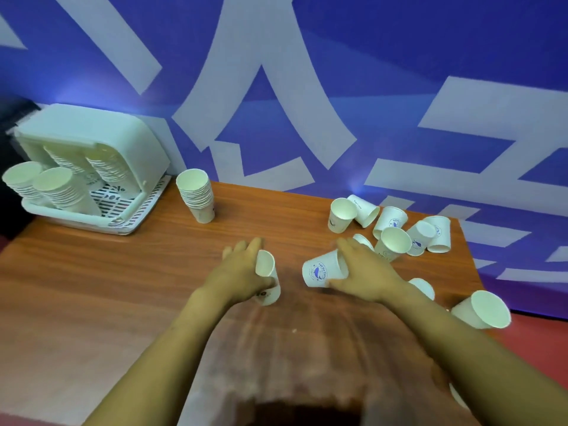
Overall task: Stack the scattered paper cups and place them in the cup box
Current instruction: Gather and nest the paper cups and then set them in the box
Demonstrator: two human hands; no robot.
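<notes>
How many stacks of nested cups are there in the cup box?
4: two stacks at the front left of the cup box, two further back under its lid. More may be hidden.

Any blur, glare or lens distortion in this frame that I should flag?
Head view: wide-angle bending bows the table edge and wall stripes; bluish glare glows on the wall behind the cup box; both hands, left and right, look slightly soft; the bottom edge is smeared and dark.
</notes>
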